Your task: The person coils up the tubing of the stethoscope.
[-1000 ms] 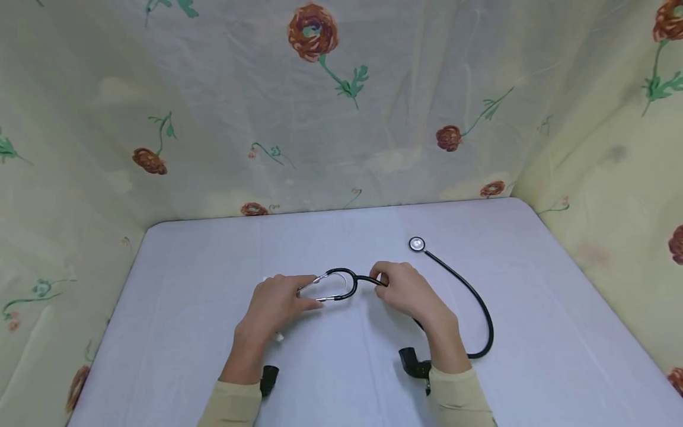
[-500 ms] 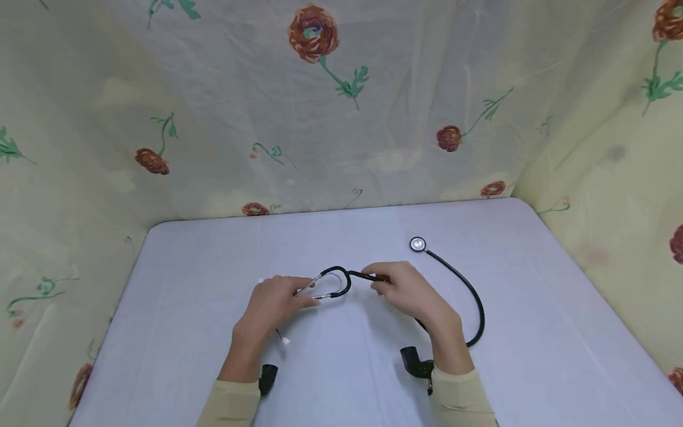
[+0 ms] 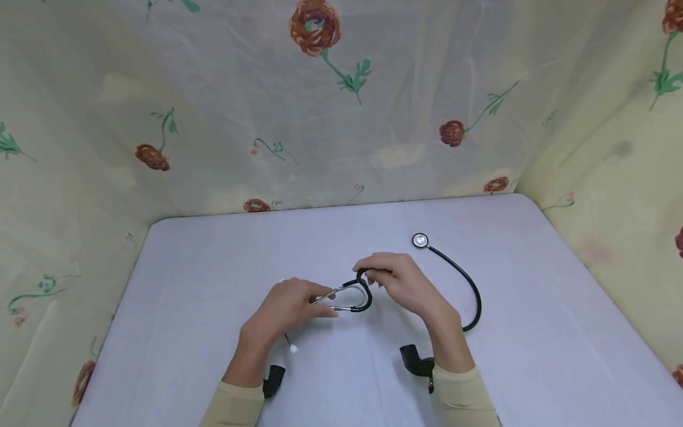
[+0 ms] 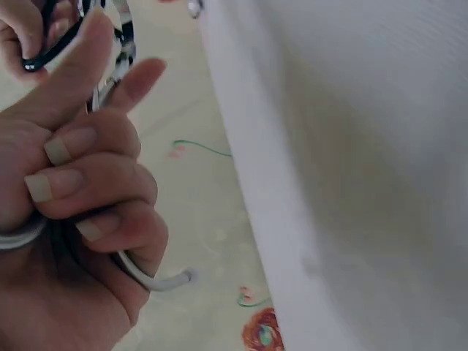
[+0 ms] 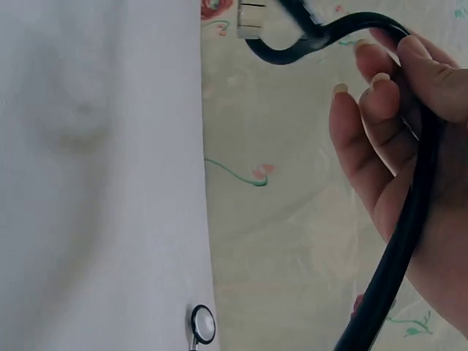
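Observation:
A stethoscope is held between both hands above the white table. My left hand point(image 3: 288, 305) curls its fingers round the metal ear tubes point(image 4: 110, 84); in the left wrist view one white-tipped end point(image 4: 172, 281) sticks out past the fingers. My right hand point(image 3: 402, 281) pinches the black tubing point(image 5: 395, 248) between thumb and fingers, close to the fork. There the tubing bends in a small loop point(image 3: 365, 276). From under the right wrist the rest of the tubing point(image 3: 472, 284) curves over the tabletop to the round chest piece point(image 3: 420, 240), which lies face up at the back right.
White cloth covers the table point(image 3: 213, 255), which has rounded far corners. A flower-printed curtain point(image 3: 224, 107) hangs behind it and along both sides. Black angled pieces point(image 3: 416, 362) show beside both wrists, close to the sleeves.
The tubing near the fork has gone from nearly straight to a tight loop at my right fingers. My left hand has shifted right with the ear tubes. The tubing's outer curve has drawn leftward.

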A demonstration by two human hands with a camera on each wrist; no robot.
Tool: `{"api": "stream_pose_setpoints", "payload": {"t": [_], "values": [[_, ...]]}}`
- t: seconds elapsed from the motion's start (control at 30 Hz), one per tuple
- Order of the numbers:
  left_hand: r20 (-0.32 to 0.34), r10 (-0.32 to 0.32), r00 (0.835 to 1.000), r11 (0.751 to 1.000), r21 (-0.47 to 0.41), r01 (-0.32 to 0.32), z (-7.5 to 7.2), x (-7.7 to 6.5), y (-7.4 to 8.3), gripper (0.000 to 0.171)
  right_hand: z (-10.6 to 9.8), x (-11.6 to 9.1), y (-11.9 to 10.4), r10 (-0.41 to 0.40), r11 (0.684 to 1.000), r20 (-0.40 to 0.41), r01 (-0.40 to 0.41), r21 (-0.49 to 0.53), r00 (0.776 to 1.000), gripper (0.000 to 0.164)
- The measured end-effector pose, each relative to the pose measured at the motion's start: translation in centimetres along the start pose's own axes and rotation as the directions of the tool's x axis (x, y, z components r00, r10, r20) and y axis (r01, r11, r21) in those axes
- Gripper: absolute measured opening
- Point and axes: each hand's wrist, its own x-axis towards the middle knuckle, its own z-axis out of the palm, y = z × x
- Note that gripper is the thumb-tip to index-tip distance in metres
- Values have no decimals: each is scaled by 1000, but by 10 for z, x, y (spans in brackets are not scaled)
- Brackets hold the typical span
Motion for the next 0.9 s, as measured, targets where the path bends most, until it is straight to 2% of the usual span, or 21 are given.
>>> {"api": "stream_pose_setpoints", "payload": {"t": [0.23, 0.33, 0.5, 0.73, 0.9], "values": [[103, 47, 994, 984, -175, -28, -6, -5, 13, 42, -4, 0, 3, -37, 996, 3, 37, 84, 999, 17], [121, 93, 988, 964, -259, -59, -7, -7, 16, 35, -4, 1, 6, -41, 993, 22, 38, 114, 999, 16], [125, 156, 980, 924, -368, -100, -11, -10, 20, 27, -3, 0, 2, 12, 987, 67, -23, 162, 998, 18], [121, 180, 976, 902, -416, -115, -15, -12, 22, 26, -4, -1, -23, 40, 980, 85, -55, 191, 996, 19], [92, 177, 980, 898, -422, -123, -17, -12, 22, 33, -1, 2, -20, 31, 975, 82, -48, 218, 996, 17]]}}
